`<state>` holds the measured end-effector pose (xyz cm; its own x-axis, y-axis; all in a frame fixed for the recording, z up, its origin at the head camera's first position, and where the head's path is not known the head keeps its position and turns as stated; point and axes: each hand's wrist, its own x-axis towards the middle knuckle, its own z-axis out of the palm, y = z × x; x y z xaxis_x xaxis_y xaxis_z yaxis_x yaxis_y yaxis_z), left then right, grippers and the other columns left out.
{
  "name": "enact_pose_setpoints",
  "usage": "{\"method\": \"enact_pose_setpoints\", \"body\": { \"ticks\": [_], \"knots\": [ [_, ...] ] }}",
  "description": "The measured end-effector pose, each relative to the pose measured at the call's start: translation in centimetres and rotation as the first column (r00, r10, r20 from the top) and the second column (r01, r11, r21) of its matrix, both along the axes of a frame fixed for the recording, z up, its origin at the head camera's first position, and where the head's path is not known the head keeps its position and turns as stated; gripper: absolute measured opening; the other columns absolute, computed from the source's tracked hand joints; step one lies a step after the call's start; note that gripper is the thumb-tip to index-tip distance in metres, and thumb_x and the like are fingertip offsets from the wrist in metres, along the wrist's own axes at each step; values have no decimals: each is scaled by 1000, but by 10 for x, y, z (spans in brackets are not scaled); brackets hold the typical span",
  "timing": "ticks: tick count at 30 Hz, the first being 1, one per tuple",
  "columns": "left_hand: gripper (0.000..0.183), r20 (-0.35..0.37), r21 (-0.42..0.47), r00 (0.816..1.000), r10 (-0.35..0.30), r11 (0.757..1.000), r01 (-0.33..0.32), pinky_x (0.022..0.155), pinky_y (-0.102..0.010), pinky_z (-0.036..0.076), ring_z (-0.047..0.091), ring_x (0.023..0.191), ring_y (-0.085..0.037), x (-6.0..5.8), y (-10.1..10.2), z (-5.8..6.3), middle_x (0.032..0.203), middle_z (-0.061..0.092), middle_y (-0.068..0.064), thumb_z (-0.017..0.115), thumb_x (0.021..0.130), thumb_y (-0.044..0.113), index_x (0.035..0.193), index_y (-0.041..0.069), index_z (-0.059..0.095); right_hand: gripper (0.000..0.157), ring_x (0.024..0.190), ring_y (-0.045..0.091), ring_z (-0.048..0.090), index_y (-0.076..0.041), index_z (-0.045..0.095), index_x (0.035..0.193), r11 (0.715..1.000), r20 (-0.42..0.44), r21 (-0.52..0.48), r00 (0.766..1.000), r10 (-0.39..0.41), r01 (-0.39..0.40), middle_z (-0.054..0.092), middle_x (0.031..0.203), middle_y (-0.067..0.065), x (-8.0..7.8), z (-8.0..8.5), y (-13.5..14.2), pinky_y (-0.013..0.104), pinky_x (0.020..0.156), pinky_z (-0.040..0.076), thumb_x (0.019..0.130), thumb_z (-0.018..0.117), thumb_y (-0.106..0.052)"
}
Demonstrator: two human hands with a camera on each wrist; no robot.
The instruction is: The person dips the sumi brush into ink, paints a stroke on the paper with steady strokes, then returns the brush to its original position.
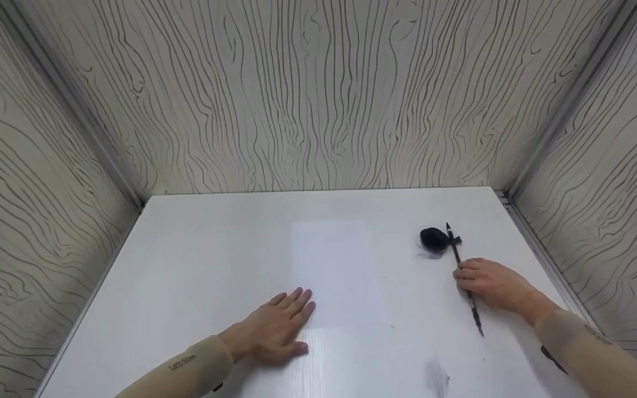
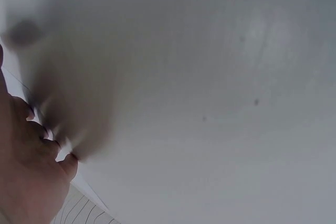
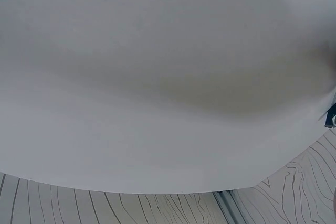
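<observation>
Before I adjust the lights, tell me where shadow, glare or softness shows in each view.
Head: faint glare streaks on the smooth white tabletop, just below the white rectangular sheet, whose edges almost blend in; left wrist: dark, soft-edged shadow beside the bare left hand, pale glare at upper right; right wrist: a broad, blurry shadow band across the tabletop.

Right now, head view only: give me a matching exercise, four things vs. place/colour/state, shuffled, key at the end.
1. Left hand
2. Right hand
3. Paper
4. Round object

A. Black, mostly left of the brush
B. Holding the brush
C. Flat and white
D. Fingers outstretched at the paper's edge

Pairs: 1-D, 2-B, 3-C, 4-A
</observation>
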<state>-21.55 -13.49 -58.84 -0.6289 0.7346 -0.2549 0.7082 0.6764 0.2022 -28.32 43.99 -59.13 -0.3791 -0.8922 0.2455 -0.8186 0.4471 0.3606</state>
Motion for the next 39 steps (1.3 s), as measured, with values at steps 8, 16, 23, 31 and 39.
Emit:
{"method": "enact_pose_setpoints", "body": {
  "ticks": [8,16,23,31,39],
  "knots": [
    [93,-44,-13,998,-39,999,39,144,-55,24,16,179,-33,-2,-1,-3,192,12,-11,29,112,72,181,10,19,36,107,28,79,-15,79,97,999,-19,33,999,34,-34,84,109,2,-2,2,-2,42,92,67,68,96,-2],
    [94,-41,-14,999,-36,999,35,144,-55,25,15,180,-31,-2,-1,-4,192,11,-9,28,112,74,182,12,17,37,105,25,79,-13,78,99,997,-73,59,996,53,-49,83,108,3,-2,3,-4,40,92,67,68,96,-5],
    [94,-42,-20,999,-34,999,33,144,-54,24,15,180,-32,-2,-1,-3,192,11,-10,28,112,74,181,12,17,42,103,26,79,-11,78,100,995,-109,23,989,98,-96,84,106,6,-5,8,-9,40,90,68,62,94,0],
    [94,-45,-15,998,-36,999,36,144,-55,25,16,180,-33,0,0,-4,192,12,-11,29,112,73,181,10,19,31,100,28,79,-5,81,106,988,-180,-66,976,123,-137,83,106,10,-9,19,-17,39,86,68,78,70,4],
    [94,-56,-44,998,-34,999,32,144,-53,25,16,179,-32,1,0,-1,191,12,-12,26,112,74,181,10,19,63,98,25,80,-3,81,106,983,-290,-132,953,88,-130,83,106,10,-12,33,-25,35,84,68,120,19,1]
  ]
}}
